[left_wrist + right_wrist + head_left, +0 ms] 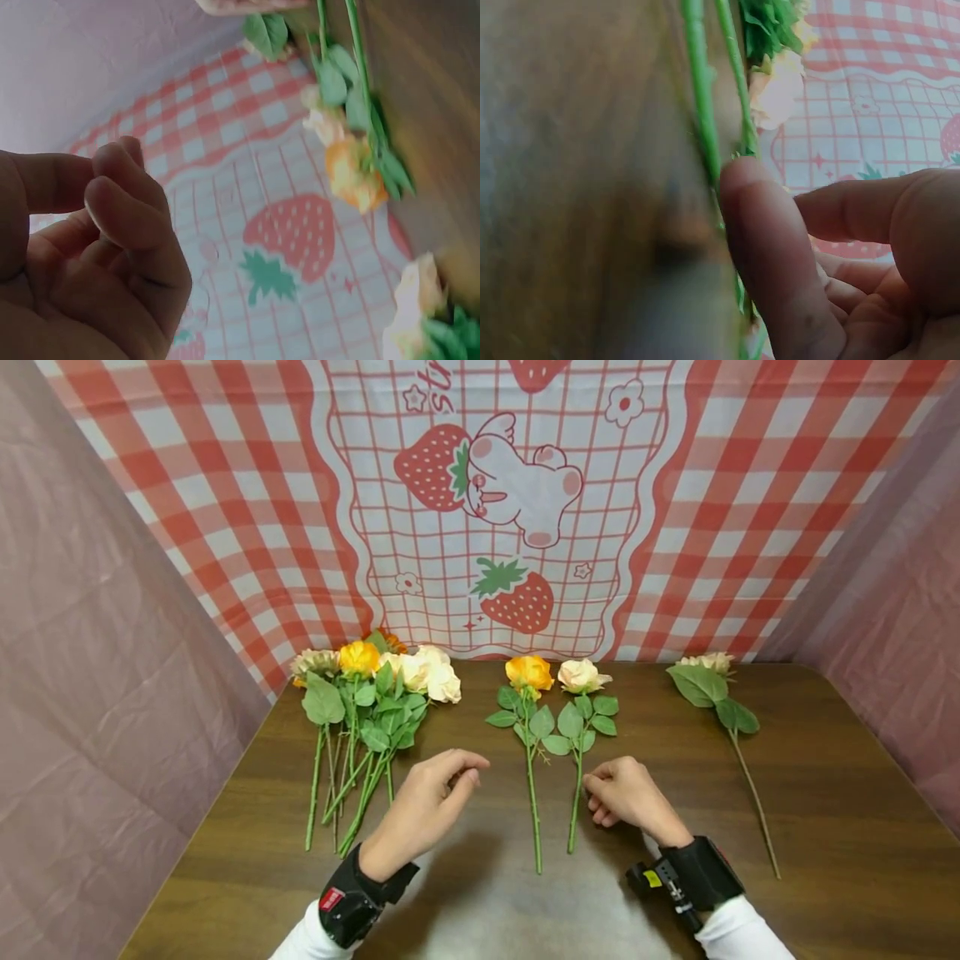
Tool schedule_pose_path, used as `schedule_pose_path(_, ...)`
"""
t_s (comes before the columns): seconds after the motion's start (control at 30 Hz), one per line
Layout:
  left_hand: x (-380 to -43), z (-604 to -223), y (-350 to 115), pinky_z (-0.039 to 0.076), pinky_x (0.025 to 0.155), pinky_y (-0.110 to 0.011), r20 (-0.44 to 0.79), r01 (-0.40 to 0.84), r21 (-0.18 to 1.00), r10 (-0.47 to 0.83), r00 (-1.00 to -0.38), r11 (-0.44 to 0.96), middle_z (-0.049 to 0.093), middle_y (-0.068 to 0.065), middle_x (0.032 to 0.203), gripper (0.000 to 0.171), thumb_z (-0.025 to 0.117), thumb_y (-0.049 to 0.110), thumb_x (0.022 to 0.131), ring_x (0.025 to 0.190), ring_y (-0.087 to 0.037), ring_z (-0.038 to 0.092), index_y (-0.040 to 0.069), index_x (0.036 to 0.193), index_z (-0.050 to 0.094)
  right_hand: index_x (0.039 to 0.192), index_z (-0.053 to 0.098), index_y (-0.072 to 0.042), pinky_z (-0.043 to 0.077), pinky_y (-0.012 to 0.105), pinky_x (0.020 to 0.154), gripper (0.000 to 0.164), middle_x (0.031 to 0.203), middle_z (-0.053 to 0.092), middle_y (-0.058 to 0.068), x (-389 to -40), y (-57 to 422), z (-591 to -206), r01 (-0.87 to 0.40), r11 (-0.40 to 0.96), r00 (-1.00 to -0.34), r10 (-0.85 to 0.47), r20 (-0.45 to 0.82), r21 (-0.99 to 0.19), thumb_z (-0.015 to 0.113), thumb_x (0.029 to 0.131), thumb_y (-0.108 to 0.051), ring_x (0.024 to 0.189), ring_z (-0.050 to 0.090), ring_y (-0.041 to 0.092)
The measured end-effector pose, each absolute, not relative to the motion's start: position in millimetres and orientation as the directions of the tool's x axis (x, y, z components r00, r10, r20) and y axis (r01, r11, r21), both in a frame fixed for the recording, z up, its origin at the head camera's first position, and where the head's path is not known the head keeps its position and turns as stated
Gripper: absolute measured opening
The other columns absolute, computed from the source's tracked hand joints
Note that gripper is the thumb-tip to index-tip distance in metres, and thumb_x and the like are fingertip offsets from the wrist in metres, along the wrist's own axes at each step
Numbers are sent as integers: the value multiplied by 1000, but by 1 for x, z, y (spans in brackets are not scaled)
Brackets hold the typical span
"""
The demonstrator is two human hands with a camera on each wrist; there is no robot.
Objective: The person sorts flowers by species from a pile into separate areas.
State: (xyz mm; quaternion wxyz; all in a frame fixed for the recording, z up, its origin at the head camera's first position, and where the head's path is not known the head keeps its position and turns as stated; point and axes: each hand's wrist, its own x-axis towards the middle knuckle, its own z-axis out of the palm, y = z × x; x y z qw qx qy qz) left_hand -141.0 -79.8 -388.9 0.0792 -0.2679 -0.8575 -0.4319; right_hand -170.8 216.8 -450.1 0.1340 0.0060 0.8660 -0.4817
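My left hand (423, 806) hovers over the table to the right of a bunch of flowers, its fingers loosely bent and holding nothing. In the left wrist view, the thumb and fingertips of that hand (105, 247) come close together with no flower between them. Beside the stem of a cream rose (581, 677) is my right hand (626, 793), its fingers bent. The right wrist view has the thumb (769, 255) overlapping the green stems (701, 90); no stem shows in its grip. Just left of the cream rose lies an orange rose (529, 673), stem towards me.
Several orange and cream flowers form the bunch (390, 718) at the left. A single pale flower with broad leaves (701, 685) lies at the right on the wooden table (832, 793). Behind hangs a checked strawberry-print cloth (735, 510).
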Motion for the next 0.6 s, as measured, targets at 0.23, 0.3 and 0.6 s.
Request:
schedule_pose_path(0.23,-158,-382,-110,45,57,-25,365,419,628,228,-903,655,67,2,81,15,61,8,97,64,-7,54,8,107,72,109,67,7,53,33,48,24,68,65,10,-171,221,-445,81,561,-981,-100,-164,-824,58,96,-10,53,62,19)
schedule_pose_path(0.3,-163,-380,-121,43,54,-26,346,364,595,181,-921,717,68,0,81,15,61,11,97,62,-8,52,9,106,72,114,66,7,51,33,47,28,65,63,8,-170,219,-447,42,618,-985,-108,-138,-785,60,96,-13,50,59,18)
schedule_pose_path(0.6,-181,-383,-154,42,53,-30,178,133,495,49,-983,859,69,-6,85,22,54,19,99,62,-15,55,7,105,72,126,66,-6,37,30,51,43,69,55,-2,-166,207,-456,-139,825,-978,-201,-54,-548,76,87,-21,58,49,12)
